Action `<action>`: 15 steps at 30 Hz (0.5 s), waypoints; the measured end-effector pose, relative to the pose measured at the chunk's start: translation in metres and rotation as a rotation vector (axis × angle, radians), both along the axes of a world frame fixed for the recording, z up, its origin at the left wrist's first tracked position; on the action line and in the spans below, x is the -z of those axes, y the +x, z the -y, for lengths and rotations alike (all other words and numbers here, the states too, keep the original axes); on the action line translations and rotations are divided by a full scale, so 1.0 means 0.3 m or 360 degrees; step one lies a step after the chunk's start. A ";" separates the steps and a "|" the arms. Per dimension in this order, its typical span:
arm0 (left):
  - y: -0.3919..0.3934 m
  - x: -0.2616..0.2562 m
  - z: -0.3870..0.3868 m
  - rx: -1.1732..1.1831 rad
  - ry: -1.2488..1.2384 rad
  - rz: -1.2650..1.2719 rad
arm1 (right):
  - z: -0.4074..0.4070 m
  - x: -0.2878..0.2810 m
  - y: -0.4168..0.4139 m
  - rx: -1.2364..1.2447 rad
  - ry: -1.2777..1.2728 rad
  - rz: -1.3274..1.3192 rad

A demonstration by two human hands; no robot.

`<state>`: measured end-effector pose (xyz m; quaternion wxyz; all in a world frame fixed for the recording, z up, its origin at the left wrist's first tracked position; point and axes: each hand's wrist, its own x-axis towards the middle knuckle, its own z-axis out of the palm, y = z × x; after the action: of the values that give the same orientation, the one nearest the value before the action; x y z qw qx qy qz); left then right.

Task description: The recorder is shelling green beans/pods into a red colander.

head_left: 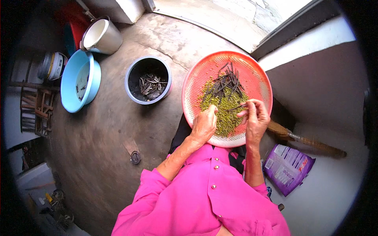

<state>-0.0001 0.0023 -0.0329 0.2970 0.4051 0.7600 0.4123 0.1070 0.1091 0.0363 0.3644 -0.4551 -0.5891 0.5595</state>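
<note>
A round red plastic sieve basket (189,88) rests on my lap, bearing a heap of small green mung beans (229,125). Dark dry bean pods (230,79) lie in a loose pile on the far side of the beans. Between the thumb and fingers of my right hand (256,119) is a single dark pod (236,108), its free end pointing left over the beans. My left hand (205,124) is curled above the basket's left part, fingertips drawn together. Whether it pinches something small is hidden.
Left of the basket stands a bucket (128,88) with empty pod husks (152,84) inside. Farther left are a blue basin (96,79) and a pale pail (109,38). A straw broom (313,144) and a purple printed bag (288,168) lie to the right. A doorway opens ahead.
</note>
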 end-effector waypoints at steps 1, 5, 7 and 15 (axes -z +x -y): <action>-0.005 -0.001 0.000 -0.0016 0.0003 -0.0005 | -0.015 -0.016 -0.020 -0.0022 0.0017 -0.0073; -0.031 0.034 -0.011 -0.0030 0.0066 -0.0222 | 0.030 -0.125 -0.253 -0.0399 0.0063 -0.0144; -0.055 0.021 -0.027 -0.0173 0.0193 -0.0135 | 0.060 -0.096 -0.384 -0.0718 0.0330 0.0003; -0.105 0.034 -0.093 -0.0158 -0.0179 -0.0667 | 0.029 -0.029 -0.211 -0.0602 0.0209 0.0277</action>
<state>-0.0317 0.0301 -0.0431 0.1341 0.4269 0.8459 0.2902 0.0437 0.1004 0.0451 0.2295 -0.3583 -0.7284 0.5370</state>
